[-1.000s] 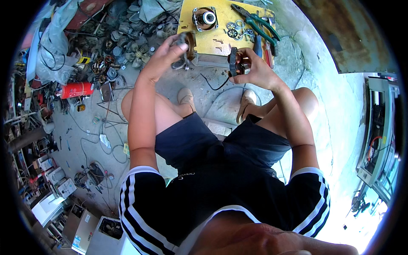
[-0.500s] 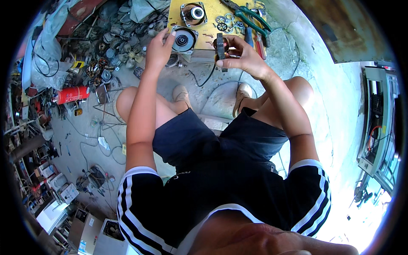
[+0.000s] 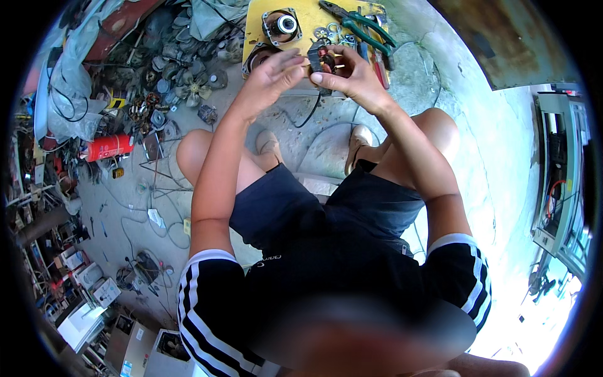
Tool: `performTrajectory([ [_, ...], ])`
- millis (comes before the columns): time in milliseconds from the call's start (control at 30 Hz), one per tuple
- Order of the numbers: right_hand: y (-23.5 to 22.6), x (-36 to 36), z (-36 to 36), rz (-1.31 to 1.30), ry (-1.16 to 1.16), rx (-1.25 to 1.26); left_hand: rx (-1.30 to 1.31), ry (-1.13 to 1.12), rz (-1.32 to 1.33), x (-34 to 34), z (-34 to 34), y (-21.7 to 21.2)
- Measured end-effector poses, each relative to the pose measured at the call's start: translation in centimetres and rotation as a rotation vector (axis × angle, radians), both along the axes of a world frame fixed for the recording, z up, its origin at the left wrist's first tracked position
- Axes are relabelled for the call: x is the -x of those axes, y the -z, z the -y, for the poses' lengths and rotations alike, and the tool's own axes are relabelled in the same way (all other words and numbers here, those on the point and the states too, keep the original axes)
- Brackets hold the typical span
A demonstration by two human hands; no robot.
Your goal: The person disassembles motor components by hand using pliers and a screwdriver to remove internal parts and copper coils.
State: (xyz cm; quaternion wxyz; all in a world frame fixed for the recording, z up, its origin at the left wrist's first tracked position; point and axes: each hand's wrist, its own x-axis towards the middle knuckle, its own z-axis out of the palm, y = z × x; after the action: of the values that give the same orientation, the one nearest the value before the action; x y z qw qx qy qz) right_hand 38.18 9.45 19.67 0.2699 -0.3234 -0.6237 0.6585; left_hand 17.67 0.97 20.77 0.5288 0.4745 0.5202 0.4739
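My right hand (image 3: 357, 81) grips a motor stator (image 3: 316, 58), a dark ring-shaped core with copper-coloured windings, and holds it upright over the near edge of a yellow board (image 3: 301, 45). Close to its left side is my left hand (image 3: 271, 85), fingers stretched out and holding nothing. Whether those fingertips touch the stator I cannot tell. Behind the left hand a square motor cover (image 3: 256, 55) lies on the board, partly hidden. A second square motor housing (image 3: 272, 39) sits farther back, with a pale round rotor part (image 3: 286, 25) standing in it.
Green-handled pliers (image 3: 367, 31), small washers and rings (image 3: 326, 31), and a red-handled tool (image 3: 381, 72) lie on the board's right side. Scrap motor parts (image 3: 182, 63) heap up at the left, near a red cylinder (image 3: 110, 147). A black cable (image 3: 308, 116) hangs below the board.
My left hand has left the near motor cover and come right, beside the stator. The cover now shows a dark, hollow face. The stator has shifted slightly left and tilted, still in my right hand.
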Motion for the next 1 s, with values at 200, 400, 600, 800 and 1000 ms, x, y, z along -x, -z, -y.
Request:
performTrajectory([
  [200, -0.9, 1.0, 0.6, -0.009, -0.003, 0.002, 0.066, 0.150, 0.237, 0.0, -0.7, -0.5],
  [400, -0.3, 1.0, 0.0, 0.030, -0.057, -0.054, 0.092, 0.163, 0.271, 0.3, -1.0, 0.7],
  [600, -1.7, -0.3, -6.7, 0.478, 0.284, -0.623, 0.030, 0.084, 0.515, 1.3, -1.0, 1.2],
  [800, 1.7, -1.0, -11.6, 1.185, 0.329, -0.825, 0.068, -0.028, 0.736, 1.8, -1.2, 0.5],
  [1000, 2.6, 0.2, -12.3, 1.330, 0.319, -0.969, 0.135, -0.079, 1.065, 3.2, -1.3, 0.6],
])
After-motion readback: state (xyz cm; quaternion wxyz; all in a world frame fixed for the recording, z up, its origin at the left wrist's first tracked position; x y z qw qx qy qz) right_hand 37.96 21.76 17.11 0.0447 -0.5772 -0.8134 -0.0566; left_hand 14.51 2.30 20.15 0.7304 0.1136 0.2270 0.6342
